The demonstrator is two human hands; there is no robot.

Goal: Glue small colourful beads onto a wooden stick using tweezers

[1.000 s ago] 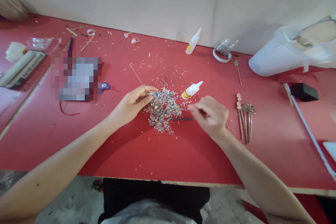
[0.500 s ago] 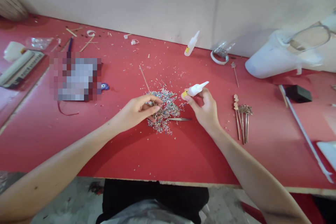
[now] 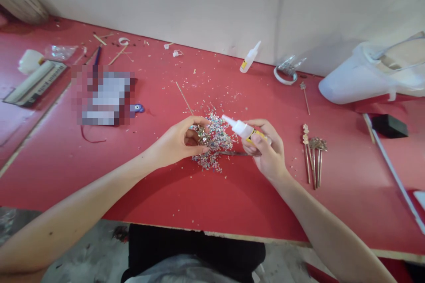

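My left hand (image 3: 181, 141) is closed around a gold-brown hairpin (image 3: 203, 138), its metal ornament between thumb and fingers. A thin stem points away from me beyond the knuckles; the fingers hide where it joins. Right beside it, my right hand (image 3: 268, 148) grips a small white glue bottle (image 3: 245, 130) with a yellow label. The bottle's pointed nozzle is uncapped and tilts up to the left, apart from the ornament. Under and between both hands spreads a pile of small glittering rhinestones (image 3: 221, 135). Metal tweezers (image 3: 234, 153) lie at its edge, partly behind my right fingers.
Several finished-looking hairpins (image 3: 314, 154) lie to the right. A second glue bottle (image 3: 249, 57) and a tape roll (image 3: 285, 76) stand near the wall. Farther right are a white bucket (image 3: 355, 73) and a black block (image 3: 389, 125). At left lies a long box (image 3: 35, 84).
My right hand has turned the glue bottle, so its nozzle points left instead of right. My left fingers have parted slightly around the hairpin's ornament. The view has shifted a little.
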